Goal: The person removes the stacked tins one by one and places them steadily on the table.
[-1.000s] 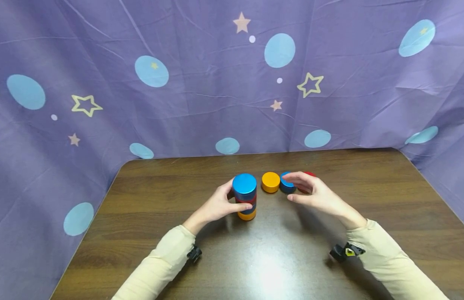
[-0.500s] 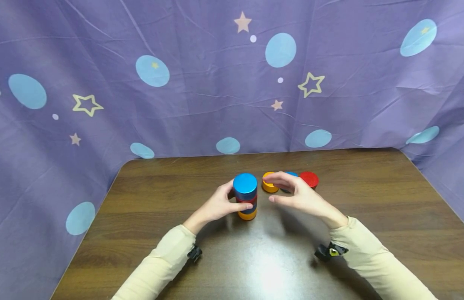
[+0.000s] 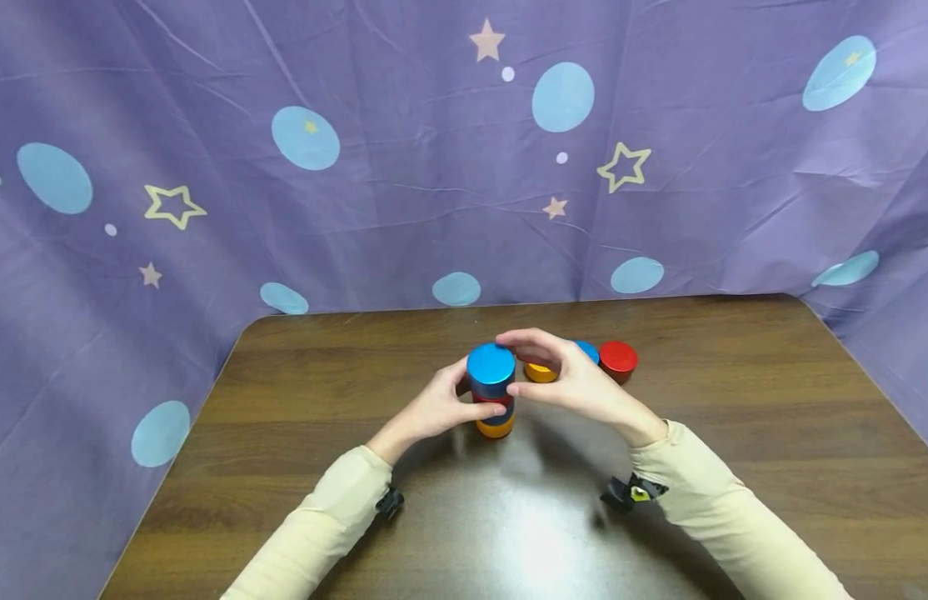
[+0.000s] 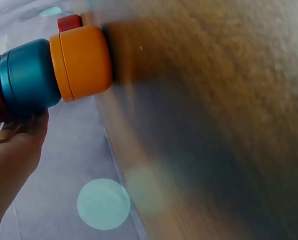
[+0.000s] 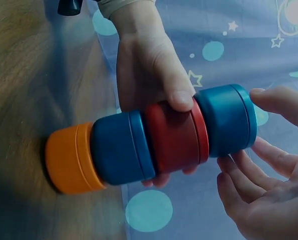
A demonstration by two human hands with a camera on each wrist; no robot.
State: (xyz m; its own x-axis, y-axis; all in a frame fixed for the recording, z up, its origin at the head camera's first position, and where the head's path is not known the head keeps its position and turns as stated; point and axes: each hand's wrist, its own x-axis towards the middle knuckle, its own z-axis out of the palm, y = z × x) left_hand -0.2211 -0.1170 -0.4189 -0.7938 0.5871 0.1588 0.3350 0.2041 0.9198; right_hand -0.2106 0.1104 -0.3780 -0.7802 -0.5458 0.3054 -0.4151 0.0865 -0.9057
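Several small lidded canisters stand stacked upright on the wooden table. From the bottom up come an orange canister, a blue canister, a red canister and a top blue canister. My left hand grips the stack around the red canister, thumb across its near side. At the top, my right hand has thumb and fingertips curled about the upper blue canister from the right, touching its lid edge. In the left wrist view the red canister is partly cut off and the top one is out of frame.
Behind my right hand, an orange canister, a blue canister and a red canister stand in a row on the table. A purple patterned curtain hangs along the table's far edge.
My right hand has moved left, from over the row of canisters to the top of the stack, and now touches the uppermost blue canister. My left hand has stayed put.
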